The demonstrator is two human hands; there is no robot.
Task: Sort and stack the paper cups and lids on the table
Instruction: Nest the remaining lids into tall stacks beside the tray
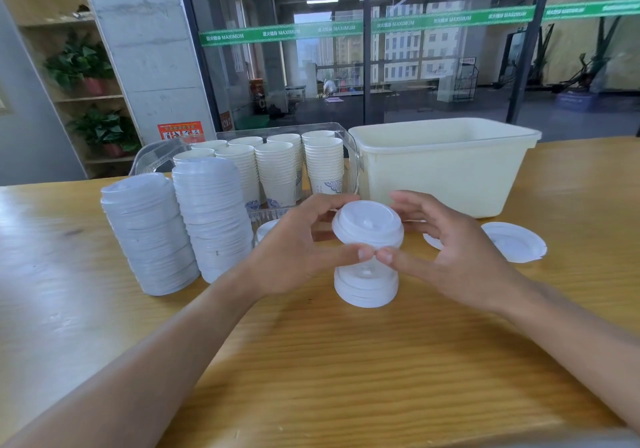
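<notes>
Both hands, left hand [294, 239] and right hand [446, 243], pinch one white lid [367, 223] just above the small lid pile [365, 288] on the surface [346, 361] (to line it up, probably).

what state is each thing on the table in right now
white plastic lid: held above short lid stack, both hands' grip
left hand: pinching lid
right hand: pinching lid
two tall lid stacks: leaning
paper cups: nested, in clear tray
cream plastic tub: upright

White lid [367, 223] held above short lid stack [365, 290]; cup stacks [277, 170] behind.
</notes>
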